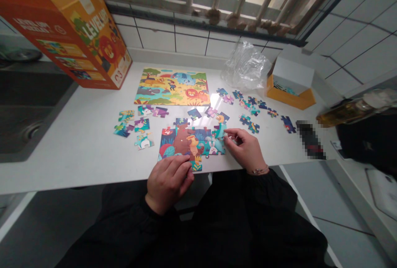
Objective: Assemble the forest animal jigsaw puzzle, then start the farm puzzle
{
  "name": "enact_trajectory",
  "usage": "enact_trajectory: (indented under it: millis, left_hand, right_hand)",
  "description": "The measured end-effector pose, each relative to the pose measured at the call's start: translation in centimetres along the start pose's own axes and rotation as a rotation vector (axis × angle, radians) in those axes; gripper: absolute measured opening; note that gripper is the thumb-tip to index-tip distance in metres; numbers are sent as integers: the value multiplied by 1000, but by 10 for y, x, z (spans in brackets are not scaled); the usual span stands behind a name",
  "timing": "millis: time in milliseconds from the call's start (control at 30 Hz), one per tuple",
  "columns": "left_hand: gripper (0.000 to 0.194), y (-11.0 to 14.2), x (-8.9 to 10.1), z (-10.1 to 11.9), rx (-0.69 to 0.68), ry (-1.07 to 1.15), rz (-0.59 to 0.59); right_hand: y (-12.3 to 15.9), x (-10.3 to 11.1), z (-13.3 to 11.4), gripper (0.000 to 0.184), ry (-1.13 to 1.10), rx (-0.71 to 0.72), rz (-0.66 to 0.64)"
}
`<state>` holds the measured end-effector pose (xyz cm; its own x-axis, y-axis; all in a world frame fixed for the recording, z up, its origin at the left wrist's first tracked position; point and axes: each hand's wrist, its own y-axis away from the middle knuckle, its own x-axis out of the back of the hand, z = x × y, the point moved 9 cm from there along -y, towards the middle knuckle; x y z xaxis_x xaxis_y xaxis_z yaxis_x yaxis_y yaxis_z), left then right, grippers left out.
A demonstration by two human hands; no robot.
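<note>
Watching the counter, I judge that the partly built animal jigsaw could split if my left hand, curled over its near edge, drags; whether that hand grips anything I cannot tell. My right hand pinches a teal jigsaw piece by its right side; pressing down misaligned could bend it. That piece sits just left of the hand, at the jigsaw's far right corner.

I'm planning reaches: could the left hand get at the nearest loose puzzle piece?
Probably yes: the loose puzzle piece lies near the left hand, and only white counter shows between them.
</note>
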<state>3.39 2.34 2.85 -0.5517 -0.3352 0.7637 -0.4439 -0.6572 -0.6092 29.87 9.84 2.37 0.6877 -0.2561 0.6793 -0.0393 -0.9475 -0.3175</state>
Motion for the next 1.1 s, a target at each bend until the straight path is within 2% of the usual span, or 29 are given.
enact_trajectory:
  millis: [200, 367, 533, 767, 833, 1100]
  left_hand:
    - [20, -2, 3, 2, -9, 0, 21]
    - [20, -1, 1, 1, -3, -2, 13]
    - [21, -1, 1, 1, -4, -1, 13]
    - [23, 1, -1, 0, 1, -6, 13]
    - [23, 1, -1, -1, 1, -6, 14]
    - [22, 2, 1, 0, 1, 1, 12]
  right_hand:
    - [0, 0, 0, 30, 0, 4, -8]
    - [0, 3, -1, 20, 19, 9, 19]
    - [1, 4, -9, 13, 48, 106, 37]
    - [15, 27, -31, 8, 159, 297, 341]
    - [16, 23, -33, 10, 183, 315, 327]
    - [13, -2, -38, 8, 204, 409, 83]
